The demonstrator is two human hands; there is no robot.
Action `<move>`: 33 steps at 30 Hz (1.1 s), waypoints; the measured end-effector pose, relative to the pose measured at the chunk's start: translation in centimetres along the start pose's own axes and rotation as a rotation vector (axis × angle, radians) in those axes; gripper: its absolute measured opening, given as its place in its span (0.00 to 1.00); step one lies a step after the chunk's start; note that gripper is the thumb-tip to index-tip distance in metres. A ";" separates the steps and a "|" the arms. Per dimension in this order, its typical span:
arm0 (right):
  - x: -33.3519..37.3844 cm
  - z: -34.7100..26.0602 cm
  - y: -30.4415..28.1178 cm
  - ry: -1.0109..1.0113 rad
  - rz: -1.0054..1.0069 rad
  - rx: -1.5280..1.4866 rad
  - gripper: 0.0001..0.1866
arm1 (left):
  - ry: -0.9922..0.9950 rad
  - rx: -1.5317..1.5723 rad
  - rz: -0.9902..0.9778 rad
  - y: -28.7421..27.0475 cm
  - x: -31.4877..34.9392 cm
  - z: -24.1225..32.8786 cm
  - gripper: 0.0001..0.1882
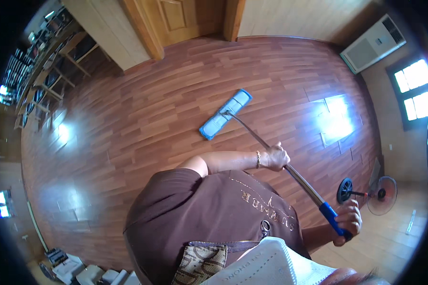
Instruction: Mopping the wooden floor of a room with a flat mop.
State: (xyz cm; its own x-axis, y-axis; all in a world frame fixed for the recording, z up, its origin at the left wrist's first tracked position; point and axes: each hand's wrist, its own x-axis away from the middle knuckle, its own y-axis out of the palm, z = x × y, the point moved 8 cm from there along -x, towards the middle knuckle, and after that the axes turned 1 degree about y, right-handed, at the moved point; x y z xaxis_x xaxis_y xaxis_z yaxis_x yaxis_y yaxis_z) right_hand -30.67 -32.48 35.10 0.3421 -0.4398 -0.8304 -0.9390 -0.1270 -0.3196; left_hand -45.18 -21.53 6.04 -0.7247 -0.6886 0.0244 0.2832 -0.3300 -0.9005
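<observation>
With fingers of the left hand (277, 157) and right hand (349, 220) wrapped round the pole (303, 181), the mop head (220, 120) lies forward-left, nearer the left, long axis crosswise to the pole.

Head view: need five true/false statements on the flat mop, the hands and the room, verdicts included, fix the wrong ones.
1. The left hand grips the metal pole. True.
2. Only one hand is in use. False: the right hand holds the blue grip at the pole's end.
3. The mop head lies on the wood-plank floor. True.
4. The mop head is round. False: it is a long, narrow blue rectangle.
5. Something with a spinning-blade shape stands at picture left. False: the fan is at picture right.
</observation>
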 end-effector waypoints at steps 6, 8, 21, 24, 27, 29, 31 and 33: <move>-0.5 5.7 12.1 0.142 -0.051 -0.516 0.18 | -0.143 -0.295 0.348 0.9 7.8 -11.6 0.09; 0.8 7.6 16.6 0.249 -0.151 -0.617 0.13 | -0.319 -0.325 0.213 0.9 12.7 -15.8 0.07; 8.3 8.6 36.2 0.207 -1.005 -0.610 0.10 | -1.082 0.204 0.827 12.4 36.5 -30.1 0.05; 7.0 7.5 35.6 0.161 -1.084 -0.653 0.09 | -1.256 0.123 0.640 9.8 37.4 -26.9 0.08; 5.3 6.7 34.2 0.148 -1.157 -0.738 0.08 | -1.287 0.127 0.779 8.2 38.1 -22.5 0.10; 3.0 6.1 32.2 0.164 -1.153 -0.725 0.08 | -1.250 0.089 0.860 6.9 36.8 -20.3 0.08; 1.1 6.6 30.4 0.178 -1.111 -0.709 0.08 | -1.203 0.148 0.866 4.6 34.8 -18.5 0.08; -1.8 5.9 28.6 0.076 -1.108 -0.750 0.08 | -1.138 0.135 0.944 2.9 33.6 -17.0 0.09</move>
State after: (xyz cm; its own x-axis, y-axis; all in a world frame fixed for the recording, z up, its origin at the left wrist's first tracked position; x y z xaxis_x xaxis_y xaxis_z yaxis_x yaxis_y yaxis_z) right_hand -57.98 -30.12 24.80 0.9504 0.1666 -0.2627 0.0295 -0.8890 -0.4569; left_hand -79.34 -34.65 -3.13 0.6067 -0.7794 -0.1564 0.4587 0.5039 -0.7319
